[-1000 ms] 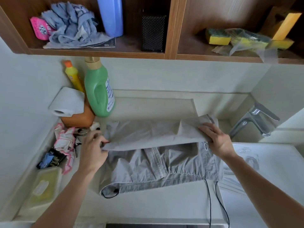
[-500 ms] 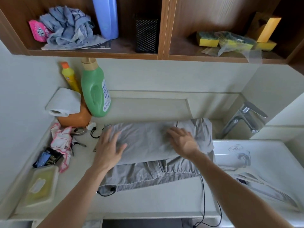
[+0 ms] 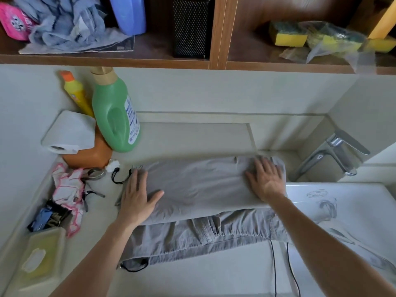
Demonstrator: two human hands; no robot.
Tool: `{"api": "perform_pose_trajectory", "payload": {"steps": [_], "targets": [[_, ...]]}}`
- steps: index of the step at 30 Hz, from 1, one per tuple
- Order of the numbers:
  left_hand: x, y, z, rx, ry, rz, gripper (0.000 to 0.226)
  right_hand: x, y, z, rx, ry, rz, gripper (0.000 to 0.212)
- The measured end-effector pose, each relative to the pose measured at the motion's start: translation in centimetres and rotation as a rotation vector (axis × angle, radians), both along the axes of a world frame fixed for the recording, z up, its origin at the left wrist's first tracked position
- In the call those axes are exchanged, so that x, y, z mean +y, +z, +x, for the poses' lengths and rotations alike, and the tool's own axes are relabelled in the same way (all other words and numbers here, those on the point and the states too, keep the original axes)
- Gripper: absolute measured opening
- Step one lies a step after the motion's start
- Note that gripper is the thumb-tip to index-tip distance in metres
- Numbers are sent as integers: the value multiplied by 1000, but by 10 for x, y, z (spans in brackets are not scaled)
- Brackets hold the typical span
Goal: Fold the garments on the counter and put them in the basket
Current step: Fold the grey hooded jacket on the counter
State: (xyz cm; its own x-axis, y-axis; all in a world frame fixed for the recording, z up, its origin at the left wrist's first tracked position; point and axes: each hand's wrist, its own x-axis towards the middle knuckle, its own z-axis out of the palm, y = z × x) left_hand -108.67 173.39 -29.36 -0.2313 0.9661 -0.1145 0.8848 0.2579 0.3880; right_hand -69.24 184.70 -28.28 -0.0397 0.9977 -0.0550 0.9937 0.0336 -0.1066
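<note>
Grey trousers (image 3: 199,189) lie across the pale counter (image 3: 192,273), one leg folded over the other, waistband and black drawcords toward the near edge. My left hand (image 3: 137,198) rests flat on the left end of the folded leg, fingers spread. My right hand (image 3: 265,181) presses flat on the right end, beside the sink. Neither hand grips the cloth. No basket is in view.
A green detergent bottle (image 3: 115,116), a yellow bottle (image 3: 77,93), a paper roll (image 3: 68,133) on an orange tub, a pink-edged cloth (image 3: 66,189) and a wipes box (image 3: 38,260) crowd the left. A white sink (image 3: 342,202) and tap (image 3: 334,153) stand right. Shelves above hold sponges and rags.
The upper trouser leg, first held up at both ends, now lies flat. My two hands have slid apart along it, the right one out to the sink end.
</note>
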Motion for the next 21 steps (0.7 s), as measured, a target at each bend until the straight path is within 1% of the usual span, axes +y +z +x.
{"api": "perform_pose_trajectory", "payload": {"steps": [1, 3, 4, 6, 9, 12, 14, 15, 16, 18, 21], "targets": [[0, -2, 0, 1, 14, -10, 90, -2, -2, 15, 17, -75, -36, 74], [1, -7, -2, -24, 45, -29, 91, -7, -2, 30, 138, -207, -64, 77], [2, -7, -3, -69, 70, -13, 93, -9, -1, 33, 201, -259, -75, 77], [4, -2, -4, -195, 143, 50, 96, -13, 3, 33, 268, -307, -87, 75], [3, 11, -8, -314, 237, 109, 94, -20, 5, 30, 306, -290, -1, 72], [2, 18, -16, -384, 318, 170, 85, -26, 4, 25, 342, -242, 96, 73], [1, 23, -22, -415, 342, 205, 81, -27, 8, 23, 400, -240, 118, 68], [0, 27, -24, -444, 370, 194, 79, -27, 11, 22, 428, -249, 114, 66], [0, 30, -26, -470, 397, 184, 78, -27, 13, 22, 439, -265, 103, 65], [-3, 29, -31, -454, 420, 155, 73, -26, 15, 26, 397, -291, 48, 65], [-12, 31, -25, -397, 376, 11, 68, -25, 16, 30, 305, -278, -83, 66]]}}
